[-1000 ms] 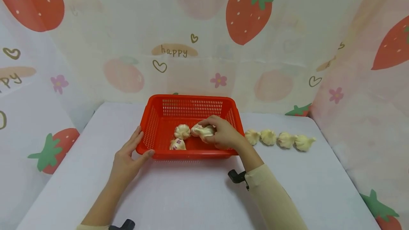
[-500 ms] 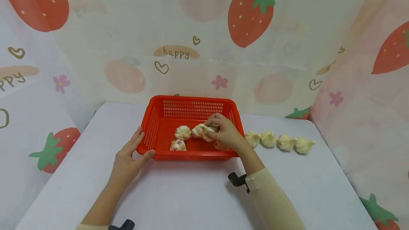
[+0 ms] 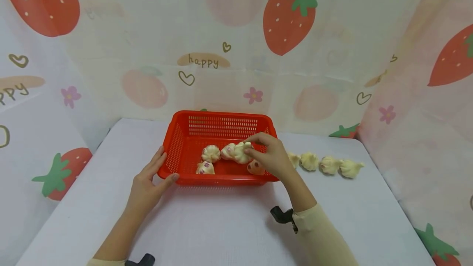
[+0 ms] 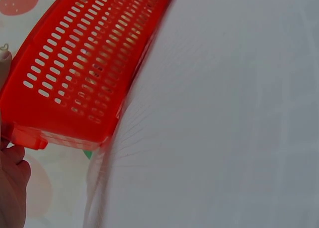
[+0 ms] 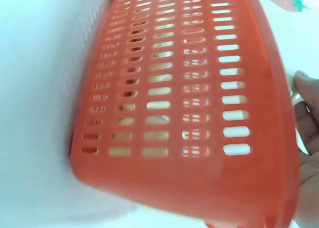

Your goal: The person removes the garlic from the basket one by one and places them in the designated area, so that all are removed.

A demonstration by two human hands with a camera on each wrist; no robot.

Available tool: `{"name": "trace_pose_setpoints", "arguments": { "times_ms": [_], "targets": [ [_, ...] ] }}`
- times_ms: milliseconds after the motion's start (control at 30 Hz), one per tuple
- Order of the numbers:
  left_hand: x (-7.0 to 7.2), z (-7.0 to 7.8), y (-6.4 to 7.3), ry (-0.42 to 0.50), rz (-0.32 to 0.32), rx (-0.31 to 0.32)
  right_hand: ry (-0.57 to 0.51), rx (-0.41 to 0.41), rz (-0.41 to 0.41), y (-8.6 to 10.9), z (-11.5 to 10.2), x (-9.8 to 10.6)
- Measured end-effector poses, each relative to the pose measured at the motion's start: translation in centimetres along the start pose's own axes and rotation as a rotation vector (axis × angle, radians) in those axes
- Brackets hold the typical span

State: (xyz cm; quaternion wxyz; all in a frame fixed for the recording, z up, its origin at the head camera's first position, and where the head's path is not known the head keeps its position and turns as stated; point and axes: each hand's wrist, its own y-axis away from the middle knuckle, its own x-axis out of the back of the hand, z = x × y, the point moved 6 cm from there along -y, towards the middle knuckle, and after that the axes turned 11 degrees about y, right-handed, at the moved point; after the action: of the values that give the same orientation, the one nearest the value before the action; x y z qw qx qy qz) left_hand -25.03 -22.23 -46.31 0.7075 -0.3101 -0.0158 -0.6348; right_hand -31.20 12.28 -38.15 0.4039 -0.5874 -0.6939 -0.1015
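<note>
In the head view a red plastic basket (image 3: pixel 221 182) stands before me with several garlic bulbs inside. My left hand (image 3: pixel 145 188) holds its front left corner, thumb at the front rim and fingers along the left side. My right hand (image 3: pixel 271 155) reaches in over the right side and pinches a garlic bulb (image 3: pixel 241 154) between thumb and fingers. That bulb partly covers another garlic bulb (image 3: pixel 227 151). Two more are on the left, a paler bulb (image 3: pixel 211 153) and a purple-marked bulb (image 3: pixel 205 168). A reddish bulb (image 3: pixel 256 168) lies below my right hand.
Several garlic bulbs (image 3: pixel 329 165) line up on the white tablecloth (image 3: pixel 221 225) right of the basket; my right hand partly covers the nearest. A strawberry-print cloth (image 3: pixel 221 89) hangs behind and at both sides. The slotted basket wall (image 5: pixel 164 108) fills much of the right wrist view.
My right hand has shifted to the right, with the garlic bulb now more exposed at its fingertips. The reddish bulb below it has come into fuller view. My left hand stays on the basket.
</note>
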Motion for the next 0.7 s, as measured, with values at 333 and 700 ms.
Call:
{"name": "trace_pose_setpoints", "arguments": {
  "times_ms": [333,700],
  "targets": [
    [0.2,-0.1,-0.2,0.005,0.000,0.007,-0.031,0.028,0.072,2.9,0.0,3.2],
    [0.2,-0.2,0.0,0.008,0.001,0.015,0.002,0.083,0.094,6.4,0.6,6.3]
  ]
}}
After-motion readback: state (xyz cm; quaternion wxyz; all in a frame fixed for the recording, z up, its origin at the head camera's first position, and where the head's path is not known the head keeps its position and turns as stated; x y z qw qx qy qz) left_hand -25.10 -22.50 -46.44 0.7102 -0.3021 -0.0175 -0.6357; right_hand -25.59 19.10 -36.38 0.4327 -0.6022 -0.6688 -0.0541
